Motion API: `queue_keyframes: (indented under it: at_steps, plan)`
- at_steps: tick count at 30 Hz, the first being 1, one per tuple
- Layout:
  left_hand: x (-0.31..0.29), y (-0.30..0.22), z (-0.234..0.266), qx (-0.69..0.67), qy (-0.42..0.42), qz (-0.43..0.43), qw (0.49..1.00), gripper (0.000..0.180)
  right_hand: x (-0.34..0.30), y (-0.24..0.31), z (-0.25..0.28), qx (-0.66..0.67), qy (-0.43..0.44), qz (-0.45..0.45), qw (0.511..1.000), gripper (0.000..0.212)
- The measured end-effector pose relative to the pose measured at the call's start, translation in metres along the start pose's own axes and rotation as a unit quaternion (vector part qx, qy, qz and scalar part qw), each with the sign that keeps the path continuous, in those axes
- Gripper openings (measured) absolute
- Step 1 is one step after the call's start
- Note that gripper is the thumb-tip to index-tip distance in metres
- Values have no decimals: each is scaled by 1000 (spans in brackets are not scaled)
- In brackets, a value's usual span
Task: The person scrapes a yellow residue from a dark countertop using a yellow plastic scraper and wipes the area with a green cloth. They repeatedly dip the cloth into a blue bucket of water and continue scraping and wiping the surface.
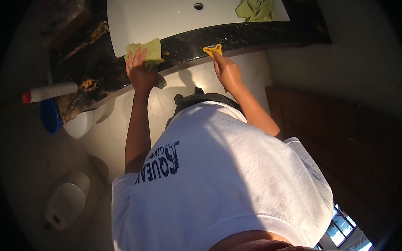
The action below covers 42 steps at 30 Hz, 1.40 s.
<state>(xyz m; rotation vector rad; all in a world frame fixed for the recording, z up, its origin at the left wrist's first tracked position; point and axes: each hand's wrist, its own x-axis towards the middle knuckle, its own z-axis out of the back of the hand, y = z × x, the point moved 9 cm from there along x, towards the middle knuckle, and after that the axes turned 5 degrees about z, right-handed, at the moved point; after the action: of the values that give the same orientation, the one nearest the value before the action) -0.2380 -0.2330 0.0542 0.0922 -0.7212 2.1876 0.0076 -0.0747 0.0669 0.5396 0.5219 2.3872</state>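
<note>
My left hand (139, 70) lies with its fingers over a yellow-green cloth (152, 49), at the near left corner of the white sink (160, 24). Part of that cloth hangs beside the hand. In my right hand (228, 72) is a small yellow scraper (213, 50), held by its handle. Its wide end rests at the front edge of the dark stone countertop (184, 46), below the sink. A second green cloth (255, 8) sits crumpled inside the sink at the right.
A white bottle with a red cap (51, 92) lies at the counter's left end, above a blue container (51, 116) and a white one (79, 125). A toilet (67, 203) stands at lower left. Brown wooden panelling (327, 142) is on the right.
</note>
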Motion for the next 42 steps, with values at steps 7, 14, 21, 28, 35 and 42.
queue_keyframes:
  at_steps: [7,14,21,28,35,42]
  plan:
    - [1,4,0,-5,3,4,1000,65,-1,3,-4,19,14,-19,1000,33]
    - [3,6,2,-4,6,2,1000,65,8,7,-9,20,2,-5,1000,33]
    - [5,10,5,-3,4,-1,1000,63,10,3,-22,-9,64,-41,997,32]
    - [7,13,7,-1,-3,-5,1000,64,17,9,-14,-9,-33,11,999,32]
    - [8,17,7,-1,-2,-8,1000,63,-1,5,-17,-10,-7,-21,1000,34]
    - [10,20,7,12,-9,-23,1000,62,1,2,-11,-29,-33,-26,999,34]
